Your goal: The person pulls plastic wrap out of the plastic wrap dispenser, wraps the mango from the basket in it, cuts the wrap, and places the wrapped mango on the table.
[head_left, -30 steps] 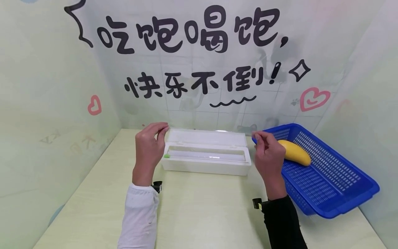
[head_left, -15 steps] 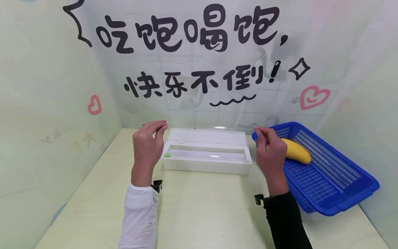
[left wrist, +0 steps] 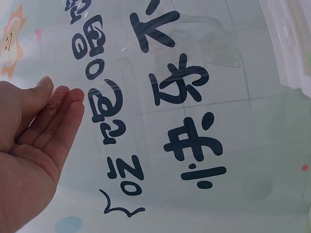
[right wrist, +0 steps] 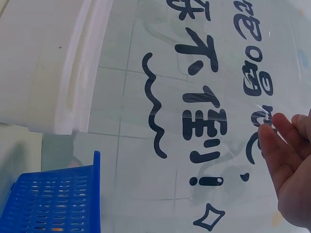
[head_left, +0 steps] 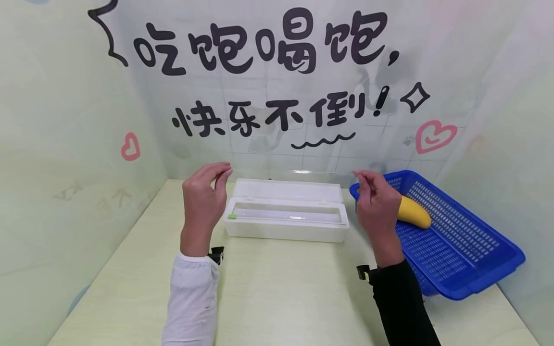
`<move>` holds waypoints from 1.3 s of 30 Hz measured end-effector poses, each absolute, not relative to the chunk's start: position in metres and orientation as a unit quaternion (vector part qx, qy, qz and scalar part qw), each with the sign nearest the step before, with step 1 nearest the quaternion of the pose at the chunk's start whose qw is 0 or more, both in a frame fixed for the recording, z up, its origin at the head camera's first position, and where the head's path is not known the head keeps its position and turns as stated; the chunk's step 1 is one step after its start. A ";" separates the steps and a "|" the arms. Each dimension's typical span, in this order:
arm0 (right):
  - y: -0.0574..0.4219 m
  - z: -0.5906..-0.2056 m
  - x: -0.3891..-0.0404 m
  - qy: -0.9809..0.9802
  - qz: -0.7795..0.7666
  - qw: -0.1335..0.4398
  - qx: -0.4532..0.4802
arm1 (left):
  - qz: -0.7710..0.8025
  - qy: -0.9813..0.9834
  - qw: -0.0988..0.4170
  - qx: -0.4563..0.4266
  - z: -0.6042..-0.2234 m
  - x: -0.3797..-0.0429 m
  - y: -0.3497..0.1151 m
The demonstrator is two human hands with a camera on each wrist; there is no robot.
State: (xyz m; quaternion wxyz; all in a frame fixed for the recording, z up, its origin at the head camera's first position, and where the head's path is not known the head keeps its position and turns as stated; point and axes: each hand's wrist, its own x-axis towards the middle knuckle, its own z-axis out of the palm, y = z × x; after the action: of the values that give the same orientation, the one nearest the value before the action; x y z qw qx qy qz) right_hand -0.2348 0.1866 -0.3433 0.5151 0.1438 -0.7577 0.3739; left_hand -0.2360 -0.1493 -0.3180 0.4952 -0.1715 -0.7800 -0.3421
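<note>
Both hands are raised at either end of a white cling film box [head_left: 286, 231], whose lid [head_left: 287, 191] is tipped back. My left hand [head_left: 203, 194] pinches one side of a clear sheet of cling film [head_left: 301, 171] between thumb and fingers. The other side is pinched by my right hand [head_left: 377, 204]. Only glints and a faint edge show the film stretching between them, above the lid. In the left wrist view, wrinkled film [left wrist: 58, 99] lies against the fingers. Inside the box rests a roll [head_left: 281, 214], with a green slider [head_left: 232, 216] at its left end.
A blue plastic basket [head_left: 467, 283] stands on the right of the pale wooden table [head_left: 281, 288], holding a yellow banana [head_left: 413, 212], partly hidden by my right hand. Behind the box rises a printed backdrop [head_left: 268, 86] with black lettering; side panels flank the table.
Both hands have risen slightly and spread a little farther apart. The film's glint has moved up, above the lid's edge. Box and basket stay put.
</note>
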 end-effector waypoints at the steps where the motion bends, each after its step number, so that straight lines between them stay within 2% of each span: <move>1: 0.187 -0.342 -0.235 -0.758 0.374 0.516 0.142 | -0.340 -0.780 0.496 -0.173 -0.317 -0.236 -0.150; 39: 0.185 -0.309 -0.232 -0.761 0.362 0.525 0.119 | -0.312 -0.774 0.512 -0.204 -0.288 -0.232 -0.154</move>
State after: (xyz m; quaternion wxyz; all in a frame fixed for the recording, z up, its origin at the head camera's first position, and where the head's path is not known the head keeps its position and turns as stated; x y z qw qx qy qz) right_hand -0.2325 0.1846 -0.3091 0.5247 0.1192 -0.7612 0.3620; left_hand -0.2321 -0.1541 -0.2877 0.5117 -0.2035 -0.7740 -0.3125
